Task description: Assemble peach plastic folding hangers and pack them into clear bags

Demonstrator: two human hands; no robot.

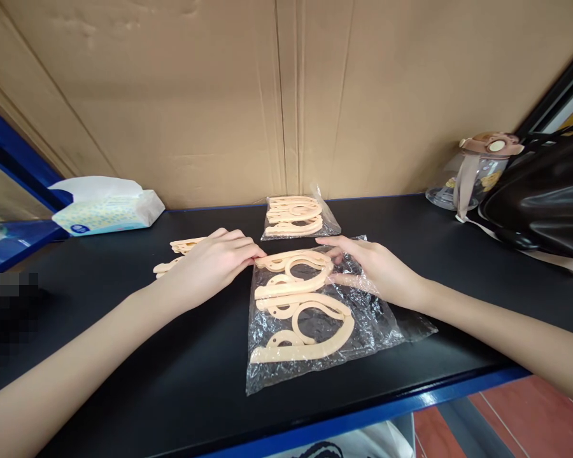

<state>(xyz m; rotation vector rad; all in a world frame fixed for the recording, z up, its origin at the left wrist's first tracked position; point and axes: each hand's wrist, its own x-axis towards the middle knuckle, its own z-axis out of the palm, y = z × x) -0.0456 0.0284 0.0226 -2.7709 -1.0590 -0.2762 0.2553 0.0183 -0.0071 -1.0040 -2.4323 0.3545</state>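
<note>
A clear plastic bag lies flat on the black tabletop, with beige folding hangers side by side inside it. At the bag's upper left corner, the closed fingertips of my left hand press on the left end of the top hanger. My right hand grips around that hanger's rounded right end, thumb below and fingers above. Crinkled film covers part of the right fingers; whether they are inside the bag is unclear. More loose beige hangers lie partly hidden behind my left hand.
Behind lies a second bag of beige hangers. A tissue pack stands at back left. At back right are a clear bottle with a strap and a black bag. A cardboard wall closes the back; the table has a blue front edge.
</note>
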